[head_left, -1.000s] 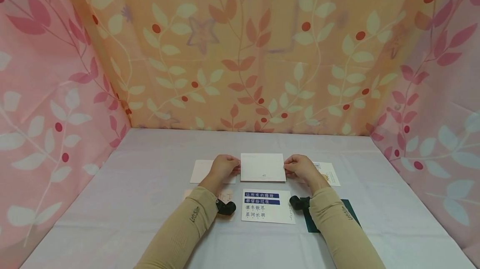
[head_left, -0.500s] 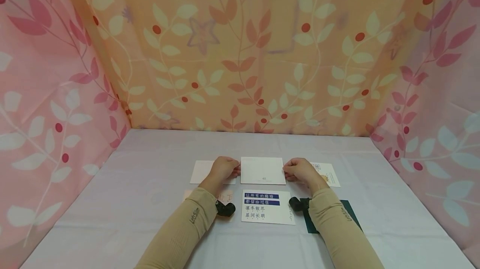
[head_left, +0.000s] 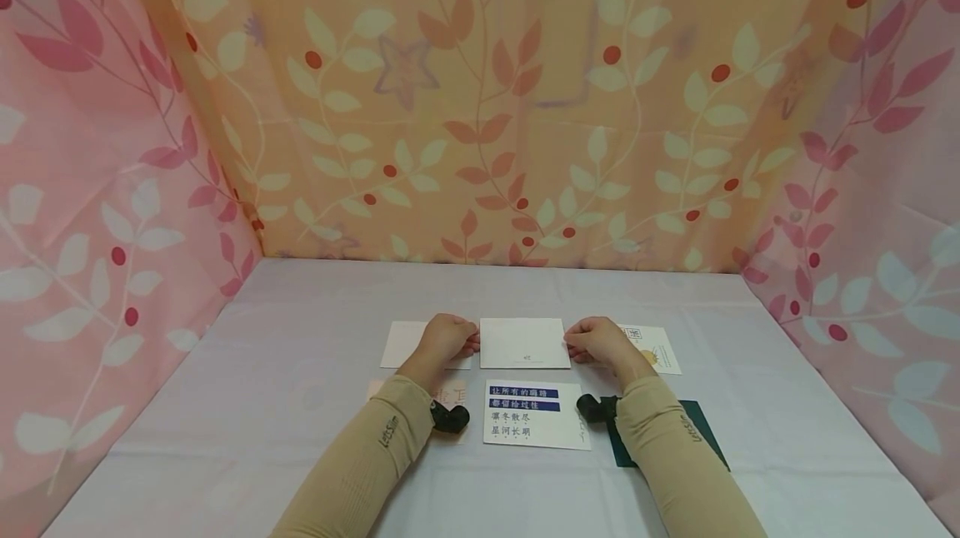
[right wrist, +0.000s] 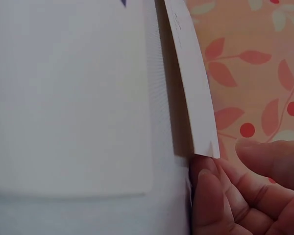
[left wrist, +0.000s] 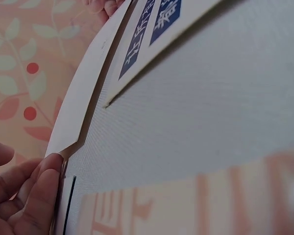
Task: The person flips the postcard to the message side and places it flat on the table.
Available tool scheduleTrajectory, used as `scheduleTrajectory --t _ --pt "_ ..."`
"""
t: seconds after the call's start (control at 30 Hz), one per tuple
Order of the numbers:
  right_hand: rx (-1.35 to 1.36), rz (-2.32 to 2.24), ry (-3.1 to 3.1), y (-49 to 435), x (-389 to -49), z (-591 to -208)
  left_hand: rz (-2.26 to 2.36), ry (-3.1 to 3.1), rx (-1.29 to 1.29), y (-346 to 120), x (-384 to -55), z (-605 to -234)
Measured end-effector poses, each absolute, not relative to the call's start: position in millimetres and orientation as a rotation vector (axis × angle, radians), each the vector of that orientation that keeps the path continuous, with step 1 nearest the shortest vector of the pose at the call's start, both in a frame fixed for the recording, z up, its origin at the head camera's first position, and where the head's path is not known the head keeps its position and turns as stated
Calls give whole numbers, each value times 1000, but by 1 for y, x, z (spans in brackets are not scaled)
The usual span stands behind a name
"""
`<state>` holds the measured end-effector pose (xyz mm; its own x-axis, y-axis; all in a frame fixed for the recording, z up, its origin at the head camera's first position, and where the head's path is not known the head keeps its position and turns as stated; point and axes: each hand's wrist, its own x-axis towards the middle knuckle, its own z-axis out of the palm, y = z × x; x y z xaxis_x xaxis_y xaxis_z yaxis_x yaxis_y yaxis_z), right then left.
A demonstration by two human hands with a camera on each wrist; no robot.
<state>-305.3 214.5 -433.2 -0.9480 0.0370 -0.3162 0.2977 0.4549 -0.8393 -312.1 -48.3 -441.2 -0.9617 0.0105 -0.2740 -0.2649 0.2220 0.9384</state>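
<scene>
A white card [head_left: 523, 345] with a small mark near its lower edge lies in the middle of the back row of cards. My left hand [head_left: 444, 340] is at its left edge; in the left wrist view, fingertips [left wrist: 53, 161] touch the corner while the thumb stands off it. At the opposite edge is my right hand [head_left: 602, 340]. Its fingers [right wrist: 209, 196] touch the card's end in the right wrist view, thumb apart. Both hands' fingers are loosely bent. A shadowed gap shows under the card's near edge.
In front lies a white card with blue-banded Chinese text [head_left: 525, 430]. Pale pink cards [head_left: 402, 343] lie under and beside the left arm. A card with a yellow picture [head_left: 663, 351] and a dark green card [head_left: 707, 430] are partly hidden by the right arm. Patterned curtains [head_left: 480, 146] enclose the table.
The white card has come down slightly toward me and now looks flatter. Both hands have moved a little with it. The other cards have stayed in place.
</scene>
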Motion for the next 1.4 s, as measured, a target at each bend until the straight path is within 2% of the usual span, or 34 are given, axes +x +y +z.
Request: scheduleTrajectory --t 1.4 --pt "314 -1405 2499 213 -302 -426 1791 2309 -189 -47 -312 -436"
